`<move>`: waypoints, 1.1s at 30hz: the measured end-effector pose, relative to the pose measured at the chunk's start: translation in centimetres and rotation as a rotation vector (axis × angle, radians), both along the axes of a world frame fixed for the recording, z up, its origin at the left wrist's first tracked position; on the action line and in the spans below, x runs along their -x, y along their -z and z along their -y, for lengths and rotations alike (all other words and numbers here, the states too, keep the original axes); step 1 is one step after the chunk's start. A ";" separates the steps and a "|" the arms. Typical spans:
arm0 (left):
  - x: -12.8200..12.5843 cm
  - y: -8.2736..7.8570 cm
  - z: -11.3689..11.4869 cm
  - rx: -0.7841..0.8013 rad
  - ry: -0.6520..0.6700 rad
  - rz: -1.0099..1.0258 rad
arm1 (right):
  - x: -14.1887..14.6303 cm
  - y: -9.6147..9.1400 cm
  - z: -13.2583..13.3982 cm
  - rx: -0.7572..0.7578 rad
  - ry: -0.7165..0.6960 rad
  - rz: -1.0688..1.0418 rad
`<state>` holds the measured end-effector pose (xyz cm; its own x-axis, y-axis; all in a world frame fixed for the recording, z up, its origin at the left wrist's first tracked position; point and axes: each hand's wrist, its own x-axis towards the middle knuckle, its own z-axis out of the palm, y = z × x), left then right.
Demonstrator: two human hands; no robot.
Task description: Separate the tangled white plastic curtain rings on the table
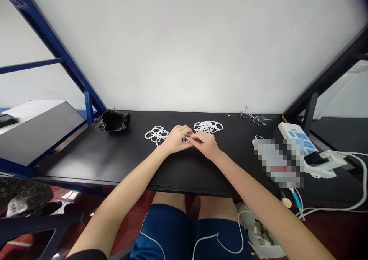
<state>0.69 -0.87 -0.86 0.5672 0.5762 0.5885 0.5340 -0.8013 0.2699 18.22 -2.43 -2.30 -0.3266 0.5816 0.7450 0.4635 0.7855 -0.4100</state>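
My left hand point(178, 138) and my right hand point(205, 143) meet low over the middle of the black table. Between their fingertips is a small white cord loop point(186, 139), partly hidden by the fingers. Both hands are closed, with thumbs and fingertips pinching the loop. Just left of my left hand lies a loose pile of white cord loops point(156, 134). A second pile of similar white loops point(208, 126) lies behind my right hand.
A crumpled black plastic bag point(113, 121) stands open at the back left of the table point(115, 156). Eyeglasses point(254, 118) lie at the back right. Further right are a pixelated flat object point(277, 163), a white power strip point(299, 137) and white cables point(339, 207). Blue frame bars point(54, 41) rise at left.
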 end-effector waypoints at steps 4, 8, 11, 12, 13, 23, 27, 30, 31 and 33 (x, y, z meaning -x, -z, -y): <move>-0.1 0.1 0.1 -0.005 -0.012 -0.063 | 0.1 0.1 0.1 -0.094 -0.044 0.020; 0.0 0.5 -0.2 -0.028 -0.020 -0.089 | 0.2 -0.3 0.2 -0.124 -0.077 0.017; 0.2 0.5 -0.4 -0.048 -0.007 -0.059 | 0.3 -0.4 0.2 -0.108 -0.083 0.000; 0.2 0.5 -0.4 -0.051 -0.005 -0.044 | 0.4 -0.4 0.2 -0.101 -0.082 -0.005; 0.3 0.5 -0.4 -0.050 -0.004 -0.027 | 0.4 -0.4 0.2 -0.097 -0.083 -0.007; 0.4 0.6 -0.2 0.038 0.029 0.052 | 0.4 -0.3 0.2 -0.096 -0.105 -0.006; 0.4 0.6 -0.2 0.032 0.031 0.052 | 0.4 -0.2 0.2 -0.084 -0.099 -0.007; 0.4 0.5 -0.2 0.035 0.016 0.046 | 0.5 -0.2 0.1 -0.096 -0.103 -0.033; 0.4 0.4 -0.2 0.045 0.007 0.041 | 0.5 -0.3 0.1 -0.091 -0.096 -0.043; 0.4 0.1 -0.1 0.074 -0.020 0.032 | 0.4 -0.3 0.0 -0.062 -0.060 -0.065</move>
